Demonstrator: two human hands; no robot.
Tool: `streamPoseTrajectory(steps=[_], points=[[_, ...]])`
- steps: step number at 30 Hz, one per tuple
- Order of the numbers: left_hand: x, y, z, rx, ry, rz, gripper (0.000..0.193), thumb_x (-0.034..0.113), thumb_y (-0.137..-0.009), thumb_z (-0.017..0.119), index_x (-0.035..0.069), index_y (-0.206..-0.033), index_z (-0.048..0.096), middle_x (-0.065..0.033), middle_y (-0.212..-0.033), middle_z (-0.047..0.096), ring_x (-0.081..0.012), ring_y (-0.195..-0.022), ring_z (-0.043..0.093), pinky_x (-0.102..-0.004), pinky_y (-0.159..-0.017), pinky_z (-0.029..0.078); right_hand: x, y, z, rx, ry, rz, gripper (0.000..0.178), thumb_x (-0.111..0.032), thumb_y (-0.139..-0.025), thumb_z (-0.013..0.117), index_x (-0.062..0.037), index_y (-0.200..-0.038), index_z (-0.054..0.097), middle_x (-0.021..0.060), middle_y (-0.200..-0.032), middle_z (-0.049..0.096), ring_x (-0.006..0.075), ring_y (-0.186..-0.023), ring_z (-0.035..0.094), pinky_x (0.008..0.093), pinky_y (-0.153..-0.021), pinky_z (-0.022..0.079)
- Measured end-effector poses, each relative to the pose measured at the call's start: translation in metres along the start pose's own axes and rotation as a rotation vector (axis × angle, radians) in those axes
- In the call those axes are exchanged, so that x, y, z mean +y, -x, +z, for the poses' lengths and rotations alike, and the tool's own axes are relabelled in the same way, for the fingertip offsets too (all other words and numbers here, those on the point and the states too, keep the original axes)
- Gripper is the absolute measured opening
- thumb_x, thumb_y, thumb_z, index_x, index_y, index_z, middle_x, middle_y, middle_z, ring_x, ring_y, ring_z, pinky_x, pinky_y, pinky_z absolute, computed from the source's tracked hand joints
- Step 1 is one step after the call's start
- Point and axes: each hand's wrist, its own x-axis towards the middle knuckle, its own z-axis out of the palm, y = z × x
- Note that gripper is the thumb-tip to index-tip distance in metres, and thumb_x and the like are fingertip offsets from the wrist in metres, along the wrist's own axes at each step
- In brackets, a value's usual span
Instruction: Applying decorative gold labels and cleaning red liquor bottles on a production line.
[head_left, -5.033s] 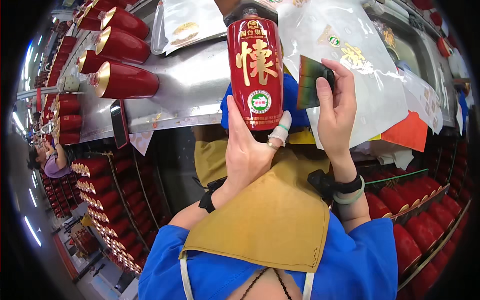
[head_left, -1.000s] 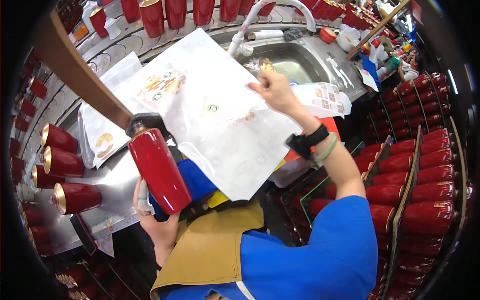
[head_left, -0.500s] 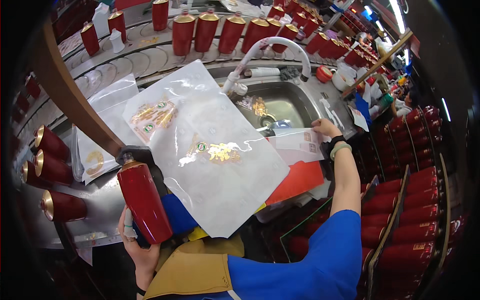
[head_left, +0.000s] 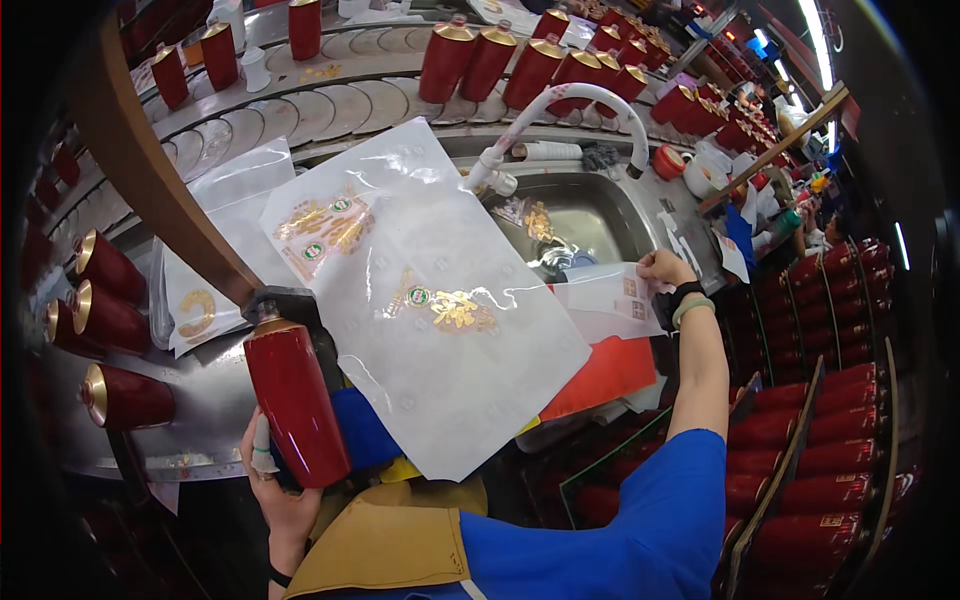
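Note:
My left hand (head_left: pixel 283 505), a pale cover on one finger, is closed around the lower end of a glossy red bottle (head_left: pixel 297 405). The bottle leans with its neck against a black holder (head_left: pixel 283 303) at the foot of a wooden post. At the sink's near right corner, my right hand (head_left: pixel 668 272) pinches the edge of a translucent sheet (head_left: pixel 598 298) bearing small reddish printed marks. Between my hands lies a large glossy transfer sheet (head_left: pixel 440 380) with gold patches and green round emblems. It covers part of the smaller sheet.
A steel sink (head_left: pixel 590 215) holds water and gold scraps, under a curved white faucet (head_left: pixel 570 92). Red bottles (head_left: pixel 447 62) stand on a conveyor behind. Several more lie at the left (head_left: pixel 125 395). Stacked red bottles (head_left: pixel 800 450) fill racks at the right. Red cloth (head_left: pixel 605 380) lies below the sheets.
The near conveyor's bottles have moved right. The view has shifted slightly. My left hand stays on the bottle, and my right hand keeps hold of the small sheet's edge.

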Motion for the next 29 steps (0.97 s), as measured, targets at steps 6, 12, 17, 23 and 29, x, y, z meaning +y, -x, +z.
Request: streamPoseTrajectory(steps=[6,12,17,23,29], points=[[-0.004,0.0,-0.001,-0.01,0.02,0.014,0.092,0.009,-0.073,0.086,0.001,-0.154,0.043,-0.0218,-0.158,0.044,-0.0339,-0.144,0.047,-0.0417,-0.119,0.037,-0.038,0.008,0.013,0.602,0.166,-0.143,0.016,-0.021,-0.084,0.078,-0.0053,-0.087,0.078,0.018,-0.089,0.074,0.0364,-0.084,0.072,0.0452,-0.076,0.056],[0.008,0.0,-0.006,0.0,-0.036,0.123,0.082,0.007,-0.067,0.086,0.006,-0.145,0.059,-0.028,-0.155,0.048,-0.0432,-0.135,0.056,-0.0451,-0.113,0.044,-0.144,-0.005,0.034,0.272,-0.229,-0.665,0.016,-0.014,-0.086,0.077,-0.0018,-0.094,0.071,0.0125,-0.082,0.071,0.0249,-0.076,0.069,0.0382,-0.072,0.054],[0.022,-0.01,-0.014,0.009,-0.164,0.233,0.072,0.012,-0.064,0.092,0.011,-0.132,0.069,-0.0171,-0.149,0.057,-0.0414,-0.133,0.055,-0.0501,-0.108,0.047,-0.205,-0.034,0.102,-0.034,0.161,-0.441,0.024,-0.024,-0.07,0.085,-0.0073,-0.087,0.077,0.0133,-0.089,0.078,0.029,-0.081,0.074,0.0408,-0.075,0.058],[0.024,-0.014,-0.013,0.047,-0.03,0.085,0.1,0.02,-0.065,0.097,0.003,-0.15,0.047,-0.0219,-0.152,0.048,-0.039,-0.136,0.052,-0.0447,-0.114,0.043,-0.239,-0.012,0.075,0.377,0.45,-0.295,0.032,-0.024,-0.079,0.08,-0.0073,-0.105,0.079,0.0188,-0.109,0.075,0.0379,-0.099,0.074,0.0469,-0.085,0.061],[0.0,-0.016,-0.014,-0.031,0.028,0.118,0.107,0.021,-0.068,0.095,0.005,-0.157,0.038,-0.0219,-0.153,0.046,-0.0385,-0.138,0.05,-0.0443,-0.114,0.044,-0.296,0.102,0.04,0.499,-0.139,-0.856,0.019,-0.019,-0.087,0.075,-0.0084,-0.102,0.075,0.0167,-0.1,0.074,0.0375,-0.098,0.071,0.0456,-0.085,0.055]])
